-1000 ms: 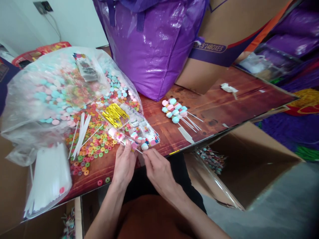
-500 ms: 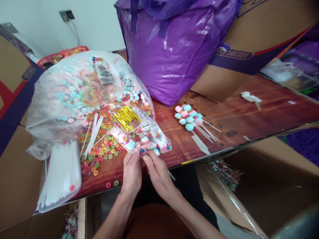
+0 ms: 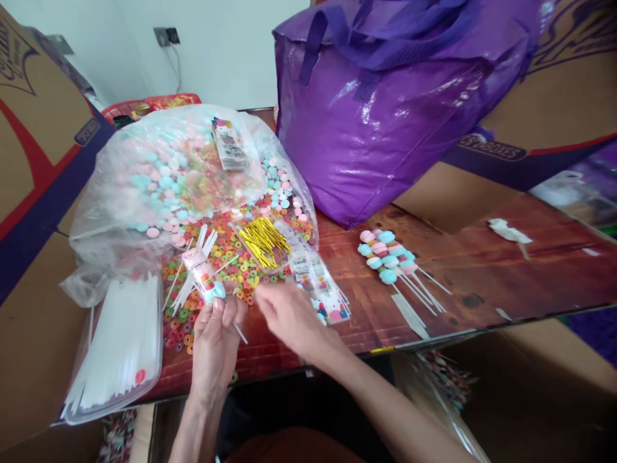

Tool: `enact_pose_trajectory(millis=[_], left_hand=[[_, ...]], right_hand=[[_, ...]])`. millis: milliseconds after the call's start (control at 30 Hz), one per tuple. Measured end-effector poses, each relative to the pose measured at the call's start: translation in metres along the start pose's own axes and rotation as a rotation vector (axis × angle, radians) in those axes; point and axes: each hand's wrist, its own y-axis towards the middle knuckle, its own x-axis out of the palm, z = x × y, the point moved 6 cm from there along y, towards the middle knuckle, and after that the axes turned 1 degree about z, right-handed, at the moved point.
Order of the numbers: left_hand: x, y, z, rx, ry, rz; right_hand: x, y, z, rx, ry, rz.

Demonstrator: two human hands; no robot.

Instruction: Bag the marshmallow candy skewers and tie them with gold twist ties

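Observation:
My left hand (image 3: 216, 334) is closed around a candy skewer in a clear printed wrapper (image 3: 205, 276), held upright with its white stick poking down to the right. My right hand (image 3: 284, 315) reaches toward the bundle of gold twist ties (image 3: 263, 239); its fingers are blurred. Printed wrapper sleeves (image 3: 321, 289) lie just beyond it. Finished pastel candy skewers (image 3: 385, 257) rest on the wooden table (image 3: 482, 276) to the right.
A large clear bag of pastel and ring candies (image 3: 178, 173) fills the left. Loose white sticks (image 3: 186, 276) and a packet of sticks (image 3: 120, 341) lie near it. A purple bag (image 3: 385, 109) and cardboard boxes (image 3: 540, 135) stand behind.
My hands have parted: the left keeps the wrapped skewer and shifted left, while the right let go and moved up toward the gold ties. The camera view panned left.

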Motion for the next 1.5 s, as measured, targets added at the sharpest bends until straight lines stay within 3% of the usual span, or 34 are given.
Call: enact_pose_trajectory(millis=[100,200,300,533,733,867,1000,1067,1167,1233,1367,1500], left_hand=[[-0.011,0.003,-0.007,-0.009,0.11,0.046],[-0.017,0.0,-0.018,-0.049,0.204,0.05],[-0.02,-0.001,-0.021,-0.027,0.201,0.069],[-0.026,0.005,-0.023,-0.083,0.115,0.116],[-0.025,0.004,-0.024,-0.105,0.124,0.155],[-0.019,0.002,-0.022,-0.043,0.177,0.164],[-0.011,0.0,-0.024,-0.009,0.185,0.146],[-0.007,-0.002,-0.024,-0.003,0.17,0.134],[0.002,-0.004,-0.026,-0.034,0.141,0.09],[0.009,-0.006,-0.028,-0.073,0.139,0.055],[0.021,-0.014,-0.035,-0.14,0.169,-0.026],[0.027,-0.02,-0.042,-0.142,0.215,-0.096]], right_hand=[[-0.02,0.041,0.01,0.065,-0.383,0.174],[-0.018,0.078,0.027,0.195,-0.563,0.073],[-0.01,0.096,0.036,0.236,-0.594,-0.007],[-0.013,0.097,0.042,0.229,-0.594,-0.016],[-0.027,0.084,0.04,0.181,-0.539,0.159],[-0.04,0.065,0.041,0.098,-0.456,0.418],[-0.048,0.041,0.038,0.033,-0.227,0.543],[-0.045,0.026,0.03,-0.015,0.016,0.507],[-0.023,-0.001,0.017,-0.049,0.356,0.295],[-0.007,-0.018,0.015,-0.004,0.475,0.225],[0.007,-0.039,0.032,0.164,0.637,0.262],[0.001,-0.046,0.042,0.212,0.614,0.316]])
